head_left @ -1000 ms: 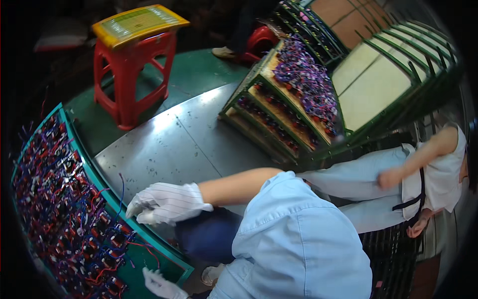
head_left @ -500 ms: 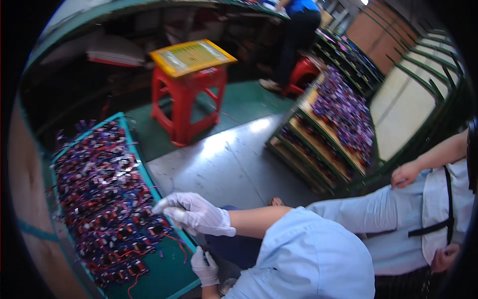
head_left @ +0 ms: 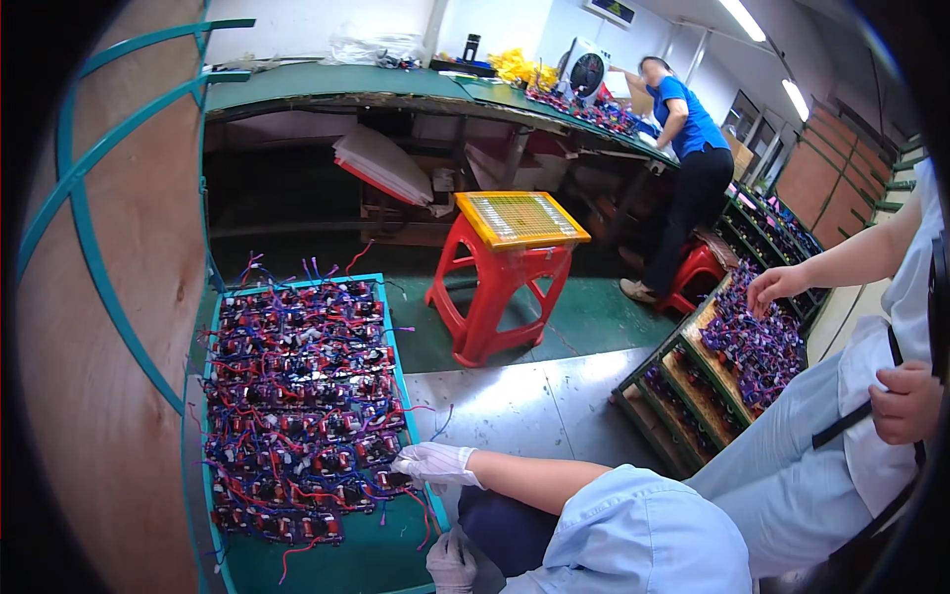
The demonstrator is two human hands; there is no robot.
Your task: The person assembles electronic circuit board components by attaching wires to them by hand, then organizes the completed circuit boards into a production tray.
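Note:
A green tray [head_left: 386,327] with a teal rim lies at the left, holding rows of small circuit boards [head_left: 297,396] with red transformers and purple, blue and red wires. My right hand [head_left: 437,463], in a white glove, reaches over the tray's right rim. Its fingers are pressed together at a circuit board [head_left: 394,481] in the last rows, and the fingertips are partly hidden. Lower down, my left hand [head_left: 450,564], also gloved, is curled at the tray's near right rim. A light blue sleeve [head_left: 643,525] covers my upper right arm.
A red stool [head_left: 480,287] carries a yellow framed panel [head_left: 520,220]. At right, a rack [head_left: 683,381] bears more wired boards, and a co-worker's bare hand [head_left: 777,287] hangs over it. Another person [head_left: 698,129] stands at the long green bench [head_left: 336,87]. A wooden panel [head_left: 129,297] borders the left.
The view has swung up and levelled. My right hand has gone from above the boards down to one at the tray's edge. My left hand stays by the rim.

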